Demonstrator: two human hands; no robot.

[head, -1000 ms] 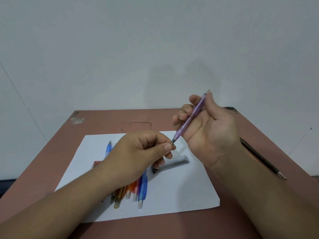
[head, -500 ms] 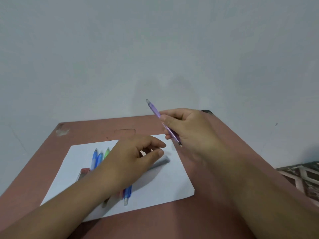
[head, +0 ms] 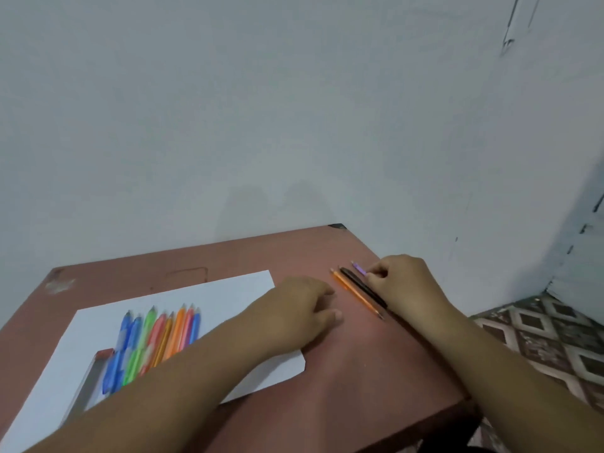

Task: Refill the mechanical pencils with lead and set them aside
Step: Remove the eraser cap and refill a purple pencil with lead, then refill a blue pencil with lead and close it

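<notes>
**Purple pencil moved from mid-air to the done row at the table's right edge**

Change: half a second ago the right hand held the purple pencil raised over the paper; it is now down at the right side of the table, and the view has swung right with it. The left hand has left the paper's middle and lies at its right edge.

Right hand (head: 400, 282): fingers curled round the purple pencil (head: 359, 268), only its far end showing past the knuckles. Whether it already rests on the table cannot be told.

Done row: black pencil (head: 362, 287) and orange pencil (head: 354, 294), side by side on bare table (head: 343, 371), just beside the purple one. Probably kept off the paper so filled ones are not confused with the rest.

Left hand (head: 300, 308): flat on the table, fingers loosely bent, holding nothing visible; seemingly idle.

Waiting stock: row of pencils (head: 157, 338), blue, green, orange and pink, packed parallel on the paper (head: 228, 292), tips away from the person. A grey case (head: 86, 380), blurred, lies at their left; likely the leads.

Stage, judged: third pencil being set aside; many left.
</notes>
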